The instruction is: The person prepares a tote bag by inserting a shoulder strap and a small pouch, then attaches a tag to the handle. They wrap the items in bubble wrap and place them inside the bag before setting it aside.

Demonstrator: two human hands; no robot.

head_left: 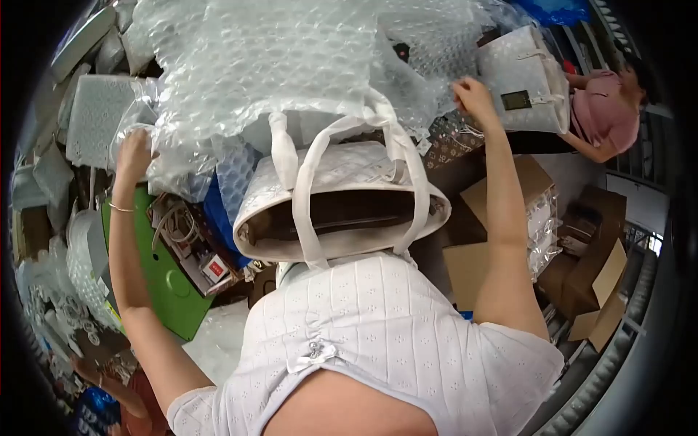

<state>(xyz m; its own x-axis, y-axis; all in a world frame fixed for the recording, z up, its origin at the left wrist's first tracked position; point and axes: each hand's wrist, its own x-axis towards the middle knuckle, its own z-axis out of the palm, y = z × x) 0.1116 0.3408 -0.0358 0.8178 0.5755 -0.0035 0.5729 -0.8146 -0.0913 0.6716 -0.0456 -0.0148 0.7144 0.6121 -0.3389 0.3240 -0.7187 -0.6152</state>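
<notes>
A large sheet of clear bubble wrap [269, 54] spreads across the space in front of me. My left hand [133, 154] is closed on its left edge, fingers curled in the plastic. At the sheet's right edge, my right hand [476, 103] is closed in a pinch on the film. Between my arms, against my body, stands a white handbag [327, 174] with its mouth open toward me and a dark inside. White wrapping covers its upright handles [311, 182]. The upper part of the bag is partly hidden under the bubble wrap.
On the right, a person in pink [611, 109] handles another white bag [523, 76]. Cardboard boxes [592, 240] and a roller conveyor [611, 356] lie below. A green board [156, 261] and a box of small items [190, 240] sit left. Another person's arm [120, 389] shows lower left.
</notes>
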